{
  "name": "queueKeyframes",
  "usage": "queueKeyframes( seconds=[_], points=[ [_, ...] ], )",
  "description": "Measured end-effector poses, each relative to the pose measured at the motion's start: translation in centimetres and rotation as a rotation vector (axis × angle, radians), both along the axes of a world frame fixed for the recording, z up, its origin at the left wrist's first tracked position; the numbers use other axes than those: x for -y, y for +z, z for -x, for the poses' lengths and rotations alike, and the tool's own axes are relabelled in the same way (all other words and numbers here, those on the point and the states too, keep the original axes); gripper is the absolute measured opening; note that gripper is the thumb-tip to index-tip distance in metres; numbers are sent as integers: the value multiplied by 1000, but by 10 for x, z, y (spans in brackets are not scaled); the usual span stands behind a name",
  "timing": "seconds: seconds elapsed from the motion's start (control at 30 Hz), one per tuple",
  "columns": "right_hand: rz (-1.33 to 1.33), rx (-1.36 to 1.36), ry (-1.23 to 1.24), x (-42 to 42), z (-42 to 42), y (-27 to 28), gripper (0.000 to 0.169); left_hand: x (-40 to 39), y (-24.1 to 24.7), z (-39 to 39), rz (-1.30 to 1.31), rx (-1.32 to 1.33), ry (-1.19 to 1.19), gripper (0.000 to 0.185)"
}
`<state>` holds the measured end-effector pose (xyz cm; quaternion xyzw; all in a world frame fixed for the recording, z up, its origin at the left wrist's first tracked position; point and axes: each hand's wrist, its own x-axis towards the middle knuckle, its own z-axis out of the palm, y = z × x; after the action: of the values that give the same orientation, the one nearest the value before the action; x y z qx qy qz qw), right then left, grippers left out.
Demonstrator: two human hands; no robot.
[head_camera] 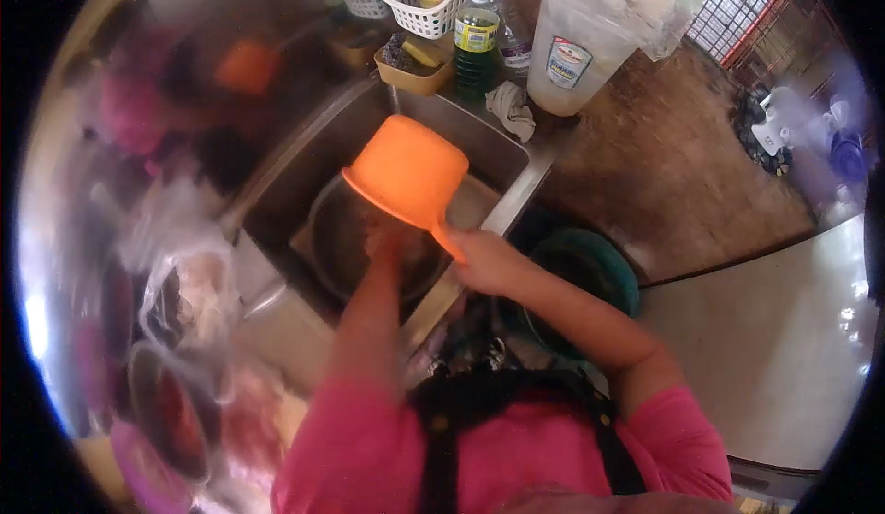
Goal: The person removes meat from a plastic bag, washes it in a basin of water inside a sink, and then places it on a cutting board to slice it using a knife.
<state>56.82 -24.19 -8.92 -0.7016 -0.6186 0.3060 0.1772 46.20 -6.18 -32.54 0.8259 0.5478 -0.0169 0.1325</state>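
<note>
An orange plastic dipper [408, 165] is tipped over a metal sink [276, 227], its handle in the grip of my right hand [484, 258]. Below it in the sink is a round dark pan or basin [332, 237]. My left hand [394, 237] reaches into that vessel, blurred and partly hidden under the dipper; whether its fingers hold something cannot be seen. The inside of the dipper faces away from view.
Behind the sink are a sponge tray [415, 82], a bottle of green liquid [476, 51], a crumpled cloth [510, 109], a white basket [429, 19] and a translucent bucket [577, 51]. A green tub [615, 258] stands right of the sink; a bowl [169, 410] lies lower left.
</note>
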Motion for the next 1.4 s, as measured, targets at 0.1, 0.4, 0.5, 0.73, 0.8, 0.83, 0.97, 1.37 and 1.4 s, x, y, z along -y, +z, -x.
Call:
queueKeyframes(
  seconds=[0.1, 0.4, 0.5, 0.73, 0.8, 0.83, 0.97, 1.37, 1.4],
  points=[
    [-238, -29, -103, 37, -26, -22, 62, -25, -29, 36, 60, 146, -123, 75],
    [-108, -597, -962, 217, -86, -67, 56, -40, -30, 99, 878, 1215, 229, 63],
    [-177, -739, -1144, 255, -89, -102, 55, -44, -35, 103, 890, 1227, 333, 56],
    [-126, -952, -1418, 317, -100, -179, 48, -42, -27, 110, 545, 1024, 285, 44],
    [-115, -943, -1441, 329, -97, -191, 45, -46, -5, 103, 408, 855, 251, 46],
    [-120, -938, -1436, 337, -99, -200, 44, -45, 10, 94, 370, 810, 243, 48],
    [-48, -961, -1521, 346, -101, -231, 38, -31, 19, 73, -375, 249, 47, 74],
    [32, -1104, -1274, 369, -99, -266, 42, -22, -13, 47, -352, -253, -10, 64],
    [21, -1092, -1316, 375, -99, -267, 41, -20, -11, 43, -307, -326, -17, 61]
  ],
)
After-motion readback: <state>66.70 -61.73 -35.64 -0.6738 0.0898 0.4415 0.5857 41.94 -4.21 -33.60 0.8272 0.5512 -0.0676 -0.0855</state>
